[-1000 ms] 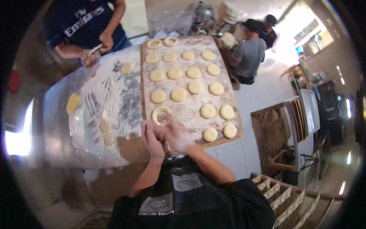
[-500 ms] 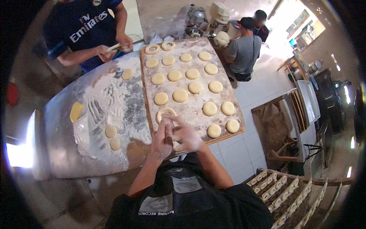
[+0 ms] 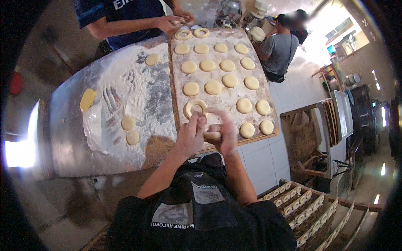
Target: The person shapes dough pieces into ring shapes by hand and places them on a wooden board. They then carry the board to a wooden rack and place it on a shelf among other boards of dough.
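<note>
Person's R hand point(image 3: 226, 136), blurred, curled round dough pc point(image 3: 212, 135) over near end of floured board point(image 3: 229, 98); L hand point(image 3: 190, 136) bunched beside it, can't tell if gripping. Dough ring point(image 3: 187, 110) on board, just past L hand.

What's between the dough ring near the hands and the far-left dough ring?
In the head view, three dough discs lie in a row between the near ring and far-left ring.
</note>
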The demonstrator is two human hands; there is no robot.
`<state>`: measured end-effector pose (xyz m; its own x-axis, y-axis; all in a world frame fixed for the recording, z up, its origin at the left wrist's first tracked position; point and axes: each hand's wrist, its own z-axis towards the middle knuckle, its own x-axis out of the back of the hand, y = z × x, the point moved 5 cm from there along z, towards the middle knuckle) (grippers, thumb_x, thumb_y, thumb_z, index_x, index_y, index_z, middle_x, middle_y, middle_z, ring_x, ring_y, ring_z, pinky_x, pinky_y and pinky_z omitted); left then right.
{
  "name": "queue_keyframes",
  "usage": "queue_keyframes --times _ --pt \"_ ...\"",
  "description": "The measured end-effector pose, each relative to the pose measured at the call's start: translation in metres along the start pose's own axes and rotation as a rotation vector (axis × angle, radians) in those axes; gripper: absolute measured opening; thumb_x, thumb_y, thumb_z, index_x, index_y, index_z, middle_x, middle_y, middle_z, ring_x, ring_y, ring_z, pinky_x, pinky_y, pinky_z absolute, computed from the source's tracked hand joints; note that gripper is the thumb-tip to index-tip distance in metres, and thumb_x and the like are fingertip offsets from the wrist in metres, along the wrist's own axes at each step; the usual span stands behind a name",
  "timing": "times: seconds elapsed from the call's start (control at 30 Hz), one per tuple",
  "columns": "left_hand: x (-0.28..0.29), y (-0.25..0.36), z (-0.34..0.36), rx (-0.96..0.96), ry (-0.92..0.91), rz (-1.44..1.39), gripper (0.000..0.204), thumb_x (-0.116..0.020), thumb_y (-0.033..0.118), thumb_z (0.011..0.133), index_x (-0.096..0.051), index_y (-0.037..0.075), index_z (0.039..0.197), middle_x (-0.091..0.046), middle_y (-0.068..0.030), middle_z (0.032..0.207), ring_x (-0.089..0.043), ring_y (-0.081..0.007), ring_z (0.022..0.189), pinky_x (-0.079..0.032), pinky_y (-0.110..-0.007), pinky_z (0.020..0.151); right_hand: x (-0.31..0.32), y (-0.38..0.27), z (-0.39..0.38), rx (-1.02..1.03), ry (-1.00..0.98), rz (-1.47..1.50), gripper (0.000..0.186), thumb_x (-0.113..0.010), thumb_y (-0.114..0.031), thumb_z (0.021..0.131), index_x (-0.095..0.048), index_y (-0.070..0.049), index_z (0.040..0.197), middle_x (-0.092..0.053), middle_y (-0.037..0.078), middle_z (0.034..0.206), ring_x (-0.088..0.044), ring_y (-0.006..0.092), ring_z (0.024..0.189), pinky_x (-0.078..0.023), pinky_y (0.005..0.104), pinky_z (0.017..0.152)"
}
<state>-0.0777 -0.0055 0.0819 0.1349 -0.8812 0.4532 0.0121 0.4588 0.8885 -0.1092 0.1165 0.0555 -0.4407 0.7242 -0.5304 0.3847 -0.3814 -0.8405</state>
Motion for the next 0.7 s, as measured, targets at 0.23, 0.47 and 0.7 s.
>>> queue_keyframes --times 0.23,0.47,0.7 --pt "-0.004 -0.021 0.005 0.131 -0.070 -0.085 0.036 -0.041 0.025 0.100 -0.046 -0.003 0.122 -0.062 -0.0286 0.090 -0.060 -0.0474 0.088 -0.048 -0.047 0.076 -0.010 -0.007 0.004 0.030 0.095 -0.494 0.039 -0.043 -0.029 0.101 -0.040 -0.012 0.135 -0.050 -0.002 0.077 -0.044 0.0067 0.060 -0.040 0.0224 0.054" --pt "-0.015 -0.101 0.025 0.326 0.011 0.357 0.046 -0.042 0.038 0.098 -0.044 -0.002 0.120 -0.057 -0.0307 0.112 -0.055 -0.0446 0.107 -0.042 -0.050 0.092 0.039 0.021 0.013 -0.116 0.493 -0.964 0.060 -0.055 -0.035 0.094 -0.031 -0.004 0.140 -0.060 0.027 0.105 -0.058 0.0406 0.092 -0.044 0.0485 0.084" --pt "0.001 -0.067 -0.015 0.417 -0.098 0.371 0.066 -0.061 0.030 0.087 -0.027 -0.006 0.131 -0.052 -0.0331 0.122 -0.055 -0.0468 0.109 -0.045 -0.050 0.091 0.029 0.027 0.006 -0.048 0.324 -1.499 0.070 -0.071 -0.027 0.078 -0.037 -0.005 0.136 -0.060 0.023 0.092 -0.059 0.0417 0.090 -0.046 0.0518 0.079"
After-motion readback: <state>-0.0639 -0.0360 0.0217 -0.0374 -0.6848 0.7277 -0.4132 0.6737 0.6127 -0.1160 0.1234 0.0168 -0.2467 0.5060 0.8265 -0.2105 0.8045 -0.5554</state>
